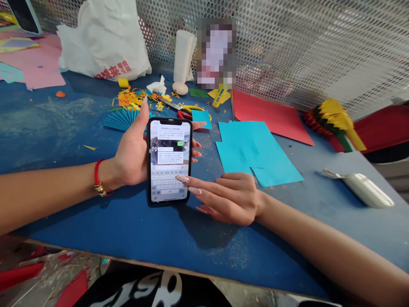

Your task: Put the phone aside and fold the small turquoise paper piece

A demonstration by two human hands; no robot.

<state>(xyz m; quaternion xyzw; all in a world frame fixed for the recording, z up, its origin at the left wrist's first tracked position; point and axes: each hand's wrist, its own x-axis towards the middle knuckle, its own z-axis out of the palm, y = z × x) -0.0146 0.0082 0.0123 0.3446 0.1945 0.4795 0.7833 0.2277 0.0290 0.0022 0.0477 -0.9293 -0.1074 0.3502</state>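
Note:
My left hand (pixel 132 151), with a red cord bracelet at the wrist, holds a black-cased smartphone (pixel 169 147) upright over the blue table. Its fingertips come round the phone's right edge. Text messages and a keyboard light up the screen. My right hand (pixel 234 198) holds nothing; its index finger reaches onto the on-screen keyboard, the other fingers loosely out below it. Behind the phone are a pleated blue paper fan (pixel 119 118) and red-and-yellow-handled scissors (pixel 183 108). Blue paper sheets (pixel 258 149) lie right of the phone.
Yellow and orange paper scraps (pixel 129 99) litter the table (pixel 57 123) behind. A white plastic bag (pixel 102 38) and a blurred-out device (pixel 215 55) stand by the perforated metal panel (pixel 303 42). Red paper (pixel 271 115), a yellow paper flower (pixel 337 117) and a white strapped object (pixel 369 189) are at right.

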